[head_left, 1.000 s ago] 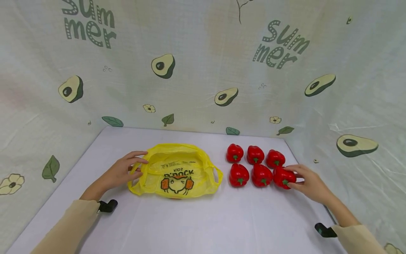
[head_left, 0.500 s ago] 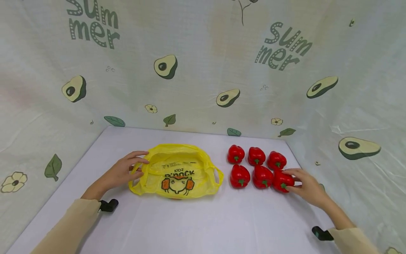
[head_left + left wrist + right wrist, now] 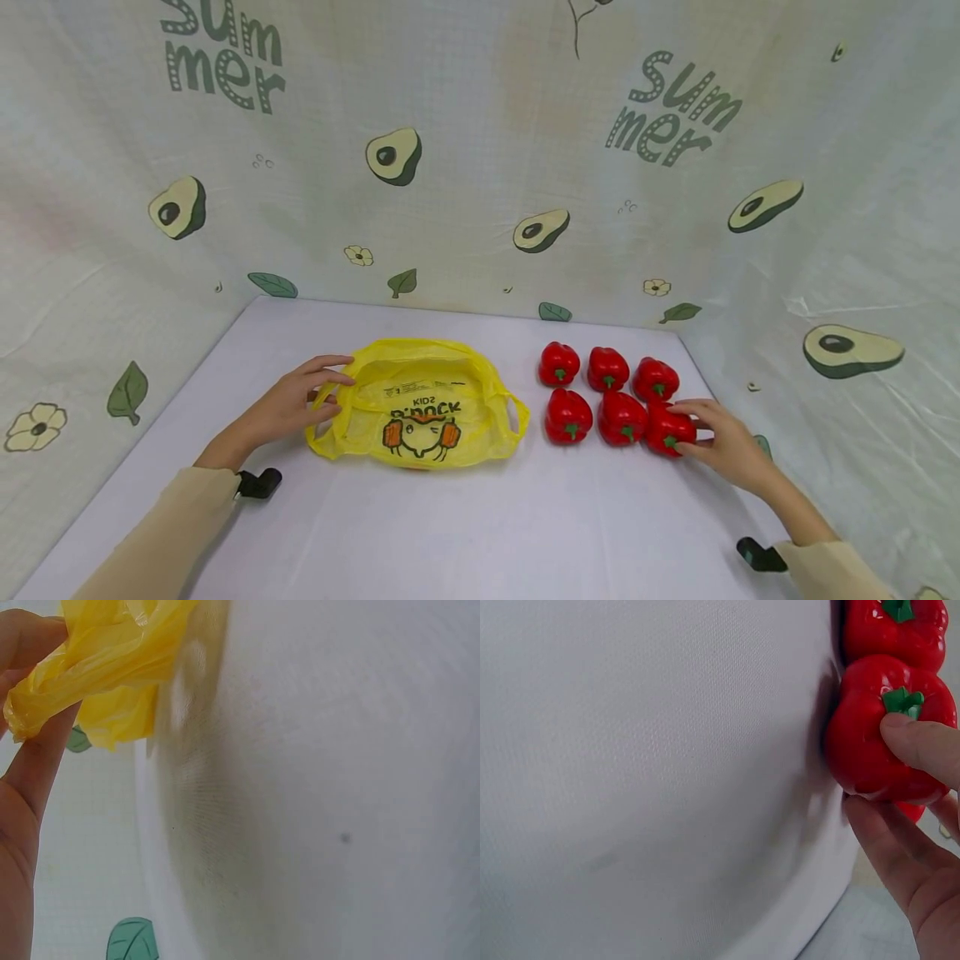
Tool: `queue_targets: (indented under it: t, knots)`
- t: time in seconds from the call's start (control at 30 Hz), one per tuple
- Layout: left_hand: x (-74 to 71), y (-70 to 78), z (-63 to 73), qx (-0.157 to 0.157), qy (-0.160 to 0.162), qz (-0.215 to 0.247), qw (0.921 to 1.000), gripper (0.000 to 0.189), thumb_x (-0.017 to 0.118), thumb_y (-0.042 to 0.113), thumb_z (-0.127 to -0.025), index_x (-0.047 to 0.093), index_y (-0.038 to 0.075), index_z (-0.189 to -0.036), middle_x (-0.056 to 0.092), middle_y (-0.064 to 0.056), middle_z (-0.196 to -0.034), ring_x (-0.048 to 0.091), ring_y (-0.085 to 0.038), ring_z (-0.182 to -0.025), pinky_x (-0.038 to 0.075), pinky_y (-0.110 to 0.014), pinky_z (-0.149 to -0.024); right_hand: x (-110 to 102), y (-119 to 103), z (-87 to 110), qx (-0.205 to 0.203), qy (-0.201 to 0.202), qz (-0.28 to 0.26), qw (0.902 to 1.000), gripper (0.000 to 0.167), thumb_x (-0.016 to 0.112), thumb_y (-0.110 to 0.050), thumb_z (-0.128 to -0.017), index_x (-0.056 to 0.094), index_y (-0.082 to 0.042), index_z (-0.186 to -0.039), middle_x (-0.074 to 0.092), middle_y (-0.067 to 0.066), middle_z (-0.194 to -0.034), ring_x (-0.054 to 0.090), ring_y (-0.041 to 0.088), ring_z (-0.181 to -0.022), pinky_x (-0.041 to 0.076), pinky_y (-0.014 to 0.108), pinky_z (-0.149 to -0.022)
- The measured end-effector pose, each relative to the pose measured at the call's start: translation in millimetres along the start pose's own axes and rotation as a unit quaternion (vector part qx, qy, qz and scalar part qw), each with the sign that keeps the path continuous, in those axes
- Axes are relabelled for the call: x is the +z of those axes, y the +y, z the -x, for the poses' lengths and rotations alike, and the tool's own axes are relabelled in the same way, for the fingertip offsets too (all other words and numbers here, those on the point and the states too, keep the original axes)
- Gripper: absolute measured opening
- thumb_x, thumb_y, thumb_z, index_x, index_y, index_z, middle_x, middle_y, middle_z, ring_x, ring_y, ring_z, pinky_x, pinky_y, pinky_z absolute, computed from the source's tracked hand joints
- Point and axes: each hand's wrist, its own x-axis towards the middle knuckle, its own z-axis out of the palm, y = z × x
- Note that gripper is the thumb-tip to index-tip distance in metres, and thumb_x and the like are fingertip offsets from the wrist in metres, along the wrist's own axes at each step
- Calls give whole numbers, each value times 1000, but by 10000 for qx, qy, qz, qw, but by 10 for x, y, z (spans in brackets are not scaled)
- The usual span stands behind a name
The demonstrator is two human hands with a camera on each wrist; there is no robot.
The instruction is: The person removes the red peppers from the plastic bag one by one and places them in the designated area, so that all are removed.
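Observation:
In the head view, my left hand point(image 3: 281, 408) is at the left handle of a yellow plastic bag point(image 3: 420, 400), which lies with its mouth spread. The left wrist view shows the bag's crumpled yellow edge point(image 3: 97, 675) between my thumb and fingers. On the right, my right hand point(image 3: 723, 446) grips a red bell pepper point(image 3: 667, 429), front right in a group of several. Close up in the right wrist view, the thumb lies beside the green stem of this pepper point(image 3: 866, 742) and the fingers reach round its other side.
More red bell peppers stand in two rows, including one at the back left point(image 3: 558, 363) and one at the front left point(image 3: 567, 415). A white-covered table point(image 3: 480, 533) carries everything. Printed cloth point(image 3: 465, 150) hangs behind and at both sides.
My right hand has shifted the front-right pepper slightly toward me and left, tight against its neighbours. My left hand stays at the bag. The head view has tilted slightly.

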Motion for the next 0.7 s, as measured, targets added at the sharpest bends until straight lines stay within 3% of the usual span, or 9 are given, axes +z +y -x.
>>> queue_targets:
  t: [0.3, 0.53, 0.7]
  knots:
    - [5, 4, -24, -37, -19, 8, 10000, 39, 81, 7, -94, 73, 13, -132, 46, -6, -163, 61, -28, -123, 58, -47, -94, 17, 30, 14, -171, 69, 76, 9998, 64, 91, 6, -76, 66, -8, -133, 63, 19, -131, 65, 39, -110, 65, 34, -73]
    - [2, 27, -11, -65, -43, -18, 10000, 39, 81, 8, -94, 73, 11, -132, 46, -7, -162, 60, -27, -120, 57, -37, -90, 2, 43, 7, -211, -77, 37, 9997, 66, 91, 7, -76, 66, -8, -135, 61, 20, -133, 65, 40, -110, 65, 36, -73]
    - [2, 30, -7, -83, -18, 64, 9999, 40, 82, 8, -93, 73, 11, -132, 45, -7, -163, 59, -30, -124, 58, -48, -93, -50, -2, -6, -166, -181, -74, 9997, 70, 92, 3, -76, 64, -5, -140, 59, 22, -136, 64, 43, -112, 65, 43, -74]
